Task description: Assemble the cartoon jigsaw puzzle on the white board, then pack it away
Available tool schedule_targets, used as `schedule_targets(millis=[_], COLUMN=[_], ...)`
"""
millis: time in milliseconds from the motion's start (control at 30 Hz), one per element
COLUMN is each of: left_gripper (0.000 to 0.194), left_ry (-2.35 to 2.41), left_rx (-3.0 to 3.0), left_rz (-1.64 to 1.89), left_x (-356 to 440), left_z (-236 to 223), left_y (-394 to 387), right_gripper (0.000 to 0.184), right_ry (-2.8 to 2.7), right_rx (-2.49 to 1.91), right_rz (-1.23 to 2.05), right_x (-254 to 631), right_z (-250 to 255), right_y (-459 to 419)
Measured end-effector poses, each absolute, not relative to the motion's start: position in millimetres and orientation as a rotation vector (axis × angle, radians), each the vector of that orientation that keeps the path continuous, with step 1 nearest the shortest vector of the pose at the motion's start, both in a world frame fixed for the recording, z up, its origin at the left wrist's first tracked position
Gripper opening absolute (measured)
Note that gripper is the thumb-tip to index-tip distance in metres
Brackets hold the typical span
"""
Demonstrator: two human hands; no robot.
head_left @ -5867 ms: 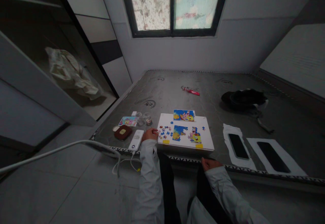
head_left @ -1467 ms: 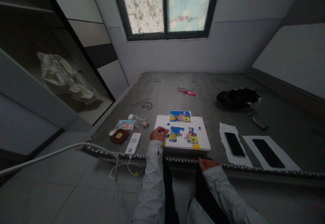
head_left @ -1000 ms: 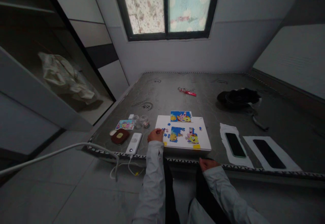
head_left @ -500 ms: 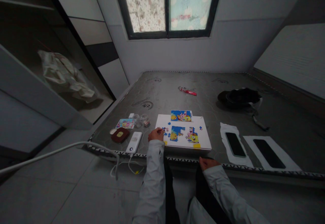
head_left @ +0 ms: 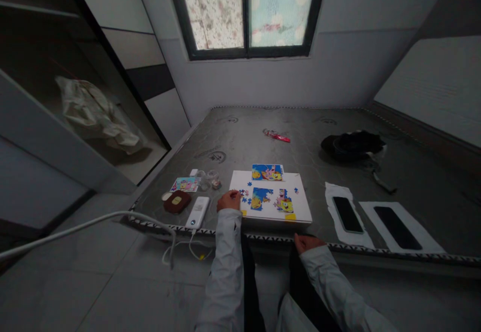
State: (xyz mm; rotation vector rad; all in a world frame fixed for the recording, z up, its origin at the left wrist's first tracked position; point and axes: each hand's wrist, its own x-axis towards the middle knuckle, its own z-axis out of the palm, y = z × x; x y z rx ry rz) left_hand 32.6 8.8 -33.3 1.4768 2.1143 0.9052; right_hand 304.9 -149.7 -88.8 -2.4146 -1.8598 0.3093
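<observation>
My left hand [head_left: 229, 200] is at the left edge of a white box [head_left: 304, 196], its fingers pinched beside loose puzzle pieces [head_left: 246, 196]. Whatever the fingertips hold, if anything, is too small to make out. On the box lie two joined puzzle sections: a blue-and-yellow one [head_left: 260, 198] and one with a yellow cartoon figure [head_left: 285, 201], with a gap between them. A picture card [head_left: 267, 172] lies at the box's far edge. My right hand [head_left: 308, 243] rests curled on my knee near the bed edge, with nothing visible in it.
Left of the box are a white power bank [head_left: 198, 212] with a cable, a brown case [head_left: 177, 201], another card [head_left: 185, 184] and clear containers [head_left: 213, 177]. Two phones [head_left: 348, 214] lie on paper to the right. A dark cap [head_left: 353, 145] and red wrapper [head_left: 277, 136] lie farther back.
My left hand has shifted very slightly left at the box edge, its fingers still pinched. My right hand and the puzzle sections stay in place.
</observation>
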Motion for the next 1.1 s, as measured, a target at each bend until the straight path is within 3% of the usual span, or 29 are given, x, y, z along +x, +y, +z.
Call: schedule_targets(millis=[400, 1100], left_gripper=[0.025, 0.025], left_ry=[2.114, 2.094], left_rx=[1.425, 1.378], left_rz=[0.856, 1.053], left_x=[31.7, 31.0], left_z=[-23.3, -27.7], left_y=[5.2, 10.5], right_gripper=[0.051, 0.052], right_ry=[-1.813, -1.842], right_rx=[-2.394, -2.381], right_rz=[0.289, 0.293], right_x=[302.2, 304.3], right_z=[-84.1, -88.3], right_y=[-152.8, -151.4])
